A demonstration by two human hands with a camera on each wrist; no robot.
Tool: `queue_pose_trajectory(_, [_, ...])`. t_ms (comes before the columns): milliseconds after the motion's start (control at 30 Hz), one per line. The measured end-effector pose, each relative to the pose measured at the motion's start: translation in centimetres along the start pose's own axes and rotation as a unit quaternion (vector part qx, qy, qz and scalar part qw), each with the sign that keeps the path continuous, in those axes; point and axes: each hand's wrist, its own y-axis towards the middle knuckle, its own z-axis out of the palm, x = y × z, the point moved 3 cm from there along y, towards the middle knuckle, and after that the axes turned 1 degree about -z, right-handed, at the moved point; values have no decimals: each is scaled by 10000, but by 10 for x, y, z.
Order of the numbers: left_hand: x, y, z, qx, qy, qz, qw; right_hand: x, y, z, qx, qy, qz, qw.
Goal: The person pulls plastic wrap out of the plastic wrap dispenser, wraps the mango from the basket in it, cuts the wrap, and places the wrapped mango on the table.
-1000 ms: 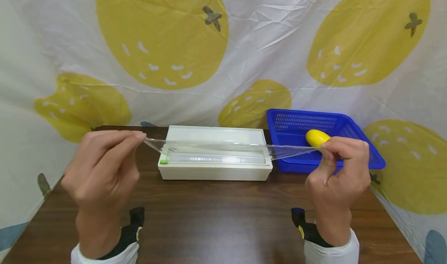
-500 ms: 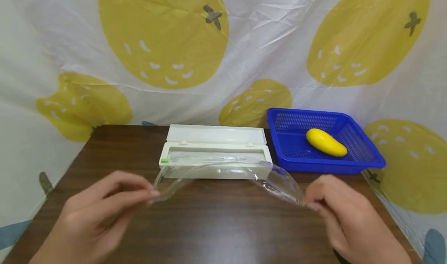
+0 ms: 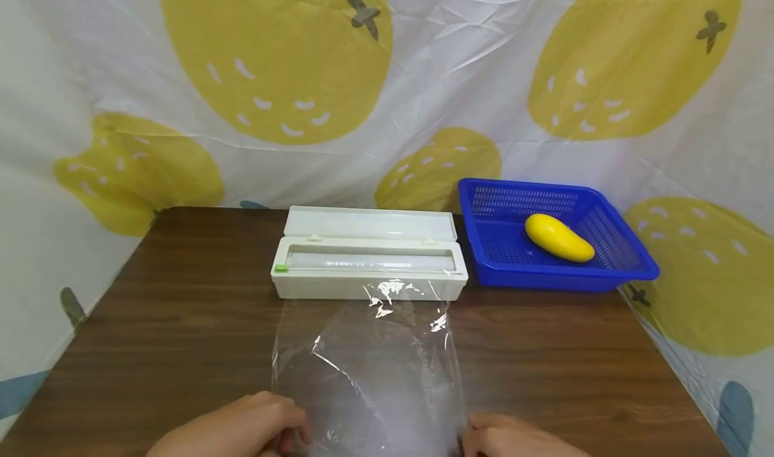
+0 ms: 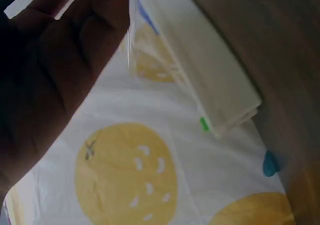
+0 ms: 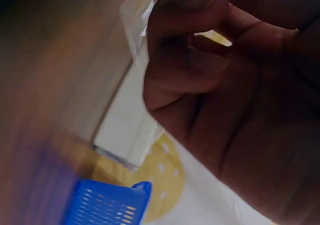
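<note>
A sheet of clear plastic wrap (image 3: pixel 375 376) stretches from a white wrap dispenser box (image 3: pixel 363 289) toward the near edge of the head view. My left hand (image 3: pixel 236 430) pinches its left side at the bottom of that view, and my right hand (image 3: pixel 514 438) grips the right side; both are partly cut off by the frame. In the right wrist view, the fingers of the right hand (image 5: pixel 215 80) curl in at the film's edge. The box's lid (image 3: pixel 369 223) is tipped back, showing the wrap roll (image 3: pixel 375 262) inside and a green slider (image 3: pixel 281 268) at the left.
Right of the box is a blue plastic basket (image 3: pixel 556 281) with a yellow mango (image 3: pixel 559 238) in it. All stand on a dark wooden table (image 3: pixel 151 349). A white curtain (image 3: pixel 435 74) printed with yellow fruit hangs close behind.
Both hands have come down and back toward the body, drawing the wrap out. From a bunched strip above the box, it has become a wide sheet in front of it.
</note>
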Motion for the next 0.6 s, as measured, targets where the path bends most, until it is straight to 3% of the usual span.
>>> queue_pose_trajectory(100, [8,4,7,25,118,-579,9983,-6,2,9,-20,23,52,10000])
queue_pose_trajectory(167, [10,4,10,-55,238,-787,9966,-7,2,12,45,230,86,9997])
queue_pose_trajectory(333, [12,4,14,-336,667,-829,9938,-9,0,17,102,459,402,9981])
queue_pose_trajectory(400, [13,3,16,-361,634,-985,9925,-10,0,19,123,530,507,9972])
queue_pose_trajectory(600, [19,2,22,-109,416,-1364,9897,-12,-1,24,80,526,435,9976])
